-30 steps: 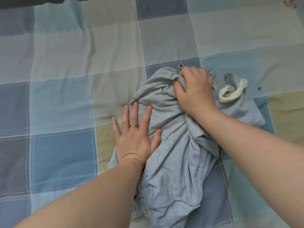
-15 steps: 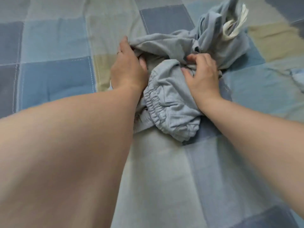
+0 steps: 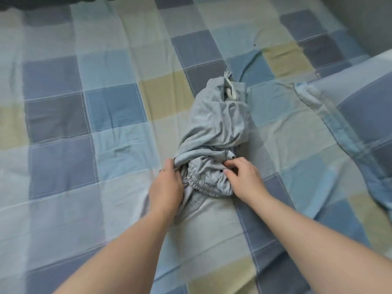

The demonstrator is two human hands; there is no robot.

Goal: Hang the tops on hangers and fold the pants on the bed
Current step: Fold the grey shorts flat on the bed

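Observation:
A pair of light grey pants (image 3: 214,126) lies bunched in a long heap on the checked bed cover (image 3: 84,128), its elastic waistband nearest me and a white drawstring (image 3: 230,90) showing at the far end. My left hand (image 3: 167,187) grips the left side of the bundle by the waistband, its fingers curled into the cloth. My right hand (image 3: 244,177) pinches the fabric just above the waistband on the right side.
A folded-back flap of the same checked cover (image 3: 347,132) lies rumpled at the right. A grey wall (image 3: 360,20) rises at the far right corner. A dark strip (image 3: 53,1) runs along the top left edge of the bed.
Both hands have left the upper part of the pants and taken hold at the waistband end. The view has pulled back, and the bundle now lies stretched out away from me.

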